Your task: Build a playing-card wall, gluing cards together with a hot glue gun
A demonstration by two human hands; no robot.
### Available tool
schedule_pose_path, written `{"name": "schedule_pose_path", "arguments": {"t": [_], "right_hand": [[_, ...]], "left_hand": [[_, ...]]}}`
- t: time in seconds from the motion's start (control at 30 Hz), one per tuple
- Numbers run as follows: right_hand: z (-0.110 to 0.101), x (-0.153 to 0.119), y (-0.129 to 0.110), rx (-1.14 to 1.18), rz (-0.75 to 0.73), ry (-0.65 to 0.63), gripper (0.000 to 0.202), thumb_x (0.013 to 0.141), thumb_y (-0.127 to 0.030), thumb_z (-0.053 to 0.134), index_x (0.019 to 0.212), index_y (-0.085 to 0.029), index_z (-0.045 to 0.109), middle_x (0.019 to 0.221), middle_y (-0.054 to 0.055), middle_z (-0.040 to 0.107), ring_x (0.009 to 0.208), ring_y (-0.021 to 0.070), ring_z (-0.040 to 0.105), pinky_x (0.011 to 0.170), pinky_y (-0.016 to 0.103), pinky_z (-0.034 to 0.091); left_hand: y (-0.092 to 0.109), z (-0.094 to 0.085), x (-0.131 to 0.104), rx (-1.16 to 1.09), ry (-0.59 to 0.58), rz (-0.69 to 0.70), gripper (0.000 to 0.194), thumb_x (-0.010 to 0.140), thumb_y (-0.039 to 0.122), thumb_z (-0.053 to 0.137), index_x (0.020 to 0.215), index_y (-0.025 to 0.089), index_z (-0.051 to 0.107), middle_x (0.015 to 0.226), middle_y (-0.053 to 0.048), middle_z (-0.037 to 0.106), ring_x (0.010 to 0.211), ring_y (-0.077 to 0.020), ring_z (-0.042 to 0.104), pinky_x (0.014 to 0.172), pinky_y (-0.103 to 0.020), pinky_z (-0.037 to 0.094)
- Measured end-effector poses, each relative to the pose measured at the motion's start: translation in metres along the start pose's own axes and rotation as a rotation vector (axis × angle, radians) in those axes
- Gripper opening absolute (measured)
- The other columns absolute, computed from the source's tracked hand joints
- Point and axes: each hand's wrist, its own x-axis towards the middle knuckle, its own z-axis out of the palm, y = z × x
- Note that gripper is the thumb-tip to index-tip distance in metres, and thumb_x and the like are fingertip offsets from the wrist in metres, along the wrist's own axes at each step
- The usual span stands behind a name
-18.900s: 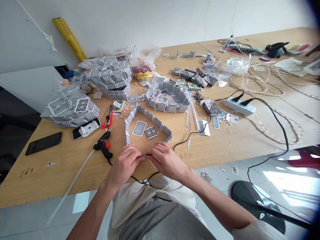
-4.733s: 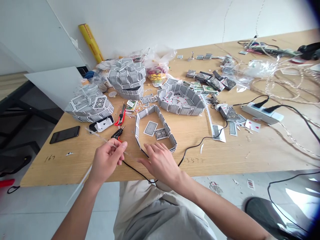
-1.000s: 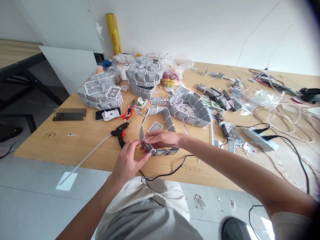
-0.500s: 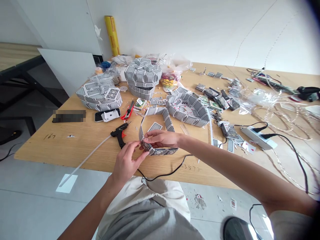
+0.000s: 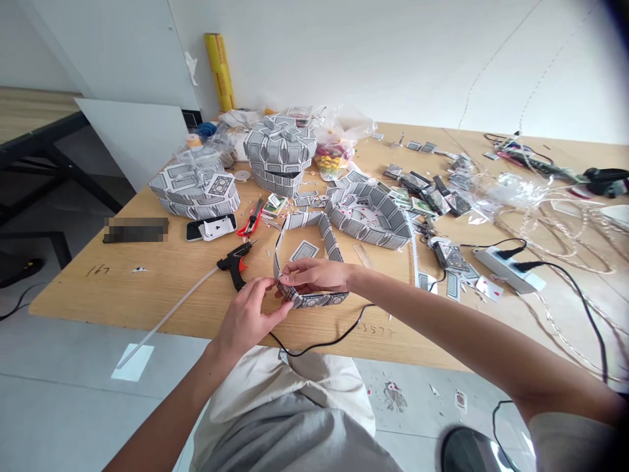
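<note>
A frame of folded playing cards (image 5: 332, 244) stands on the table before me, its patterned grey card backs forming a low wall around bare wood. My left hand (image 5: 249, 313) pinches the near left corner of this frame from outside. Reaching in from the right, my right hand (image 5: 314, 274) grips the same corner, its fingers over the inner side of the wall. A single playing card (image 5: 303, 251) lies inside the frame. Left of it rests a black glue gun (image 5: 234, 261) with a long white glue stick (image 5: 170, 316) trailing from its back.
Behind stand an open card box (image 5: 369, 216), a lidded card box (image 5: 280, 154) and another card box (image 5: 194, 187). A red utility knife (image 5: 251, 217) and a phone (image 5: 211, 227) lie left. Rightward are a power strip (image 5: 508, 267), loose cards and coiled rope (image 5: 565, 242).
Both hands keep hold of the frame's near left corner. The frame and hands have barely shifted; the view has moved very slightly.
</note>
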Motion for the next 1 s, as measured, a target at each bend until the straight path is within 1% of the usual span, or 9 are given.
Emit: {"name": "schedule_pose_path", "arguments": {"t": [0.13, 0.3, 0.4, 0.5, 0.63, 0.8, 0.93, 1.0], "right_hand": [[0.0006, 0.001, -0.0006, -0.001, 0.018, 0.009, 0.041, 0.08, -0.04, 0.096, 0.091, -0.011, 0.069, 0.088, 0.003, 0.072, 0.079, 0.0117, 0.064, 0.075, 0.023, 0.051], [-0.0016, 0.0031, 0.0004, 0.0, 0.019, -0.005, 0.043, 0.075, -0.04, 0.1, 0.089, -0.012, 0.069, 0.087, 0.003, 0.073, 0.08, 0.0123, 0.065, 0.074, 0.023, 0.051], [-0.0038, 0.004, 0.0021, -0.014, 0.008, -0.024, 0.044, 0.076, -0.043, 0.098, 0.091, -0.012, 0.071, 0.088, 0.003, 0.073, 0.08, 0.0123, 0.065, 0.073, 0.022, 0.052], [-0.006, 0.0055, 0.0042, -0.032, -0.001, -0.023, 0.046, 0.075, -0.047, 0.099, 0.091, -0.014, 0.072, 0.087, 0.001, 0.072, 0.079, 0.0115, 0.065, 0.072, 0.021, 0.052], [-0.0073, 0.007, 0.0054, -0.046, -0.007, -0.013, 0.045, 0.072, -0.047, 0.1, 0.09, -0.016, 0.073, 0.09, 0.002, 0.074, 0.08, 0.0123, 0.068, 0.072, 0.021, 0.054], [-0.0064, 0.0066, 0.0049, -0.036, -0.019, -0.021, 0.045, 0.073, -0.049, 0.099, 0.088, -0.015, 0.072, 0.091, 0.003, 0.075, 0.083, 0.013, 0.07, 0.075, 0.022, 0.055], [-0.0064, 0.006, 0.0056, -0.051, -0.012, 0.0, 0.041, 0.075, -0.044, 0.098, 0.088, -0.015, 0.072, 0.091, 0.004, 0.076, 0.082, 0.0127, 0.07, 0.074, 0.022, 0.055], [-0.0068, 0.0061, 0.0066, -0.052, 0.001, 0.019, 0.04, 0.074, -0.041, 0.099, 0.087, -0.015, 0.072, 0.091, 0.003, 0.076, 0.08, 0.0121, 0.07, 0.074, 0.021, 0.055]], "left_hand": [[-0.0028, -0.0011, 0.0001, -0.006, -0.011, -0.003, 0.032, 0.096, 0.036, 0.078, 0.119, 0.021, 0.061, 0.105, -0.008, 0.073, 0.098, -0.0247, 0.075, 0.088, -0.037, 0.063], [-0.0031, -0.0024, 0.0019, -0.012, -0.022, -0.011, 0.032, 0.094, 0.034, 0.079, 0.116, 0.021, 0.06, 0.103, -0.007, 0.072, 0.097, -0.0241, 0.075, 0.088, -0.037, 0.063], [-0.0028, -0.0024, 0.0026, -0.006, -0.032, -0.02, 0.031, 0.093, 0.033, 0.079, 0.114, 0.021, 0.059, 0.103, -0.007, 0.072, 0.096, -0.0241, 0.074, 0.087, -0.036, 0.063], [-0.0032, -0.002, 0.0029, 0.002, -0.039, -0.027, 0.031, 0.091, 0.033, 0.078, 0.113, 0.022, 0.058, 0.1, -0.006, 0.07, 0.093, -0.0233, 0.073, 0.084, -0.036, 0.063], [-0.0042, -0.0011, 0.0038, 0.024, -0.042, -0.008, 0.031, 0.091, 0.032, 0.077, 0.112, 0.022, 0.057, 0.099, -0.005, 0.069, 0.092, -0.0233, 0.072, 0.085, -0.036, 0.062], [-0.0038, 0.0009, 0.0047, 0.035, -0.033, 0.011, 0.032, 0.091, 0.032, 0.078, 0.112, 0.022, 0.056, 0.098, -0.005, 0.068, 0.092, -0.0236, 0.072, 0.084, -0.036, 0.062], [-0.0037, 0.0022, 0.0041, 0.024, -0.027, 0.013, 0.03, 0.093, 0.033, 0.076, 0.114, 0.022, 0.057, 0.098, -0.006, 0.069, 0.09, -0.023, 0.072, 0.083, -0.036, 0.062], [-0.0041, 0.0025, 0.0035, 0.031, -0.036, 0.014, 0.03, 0.094, 0.034, 0.076, 0.114, 0.022, 0.058, 0.098, -0.006, 0.07, 0.09, -0.0233, 0.073, 0.083, -0.036, 0.062]]}}
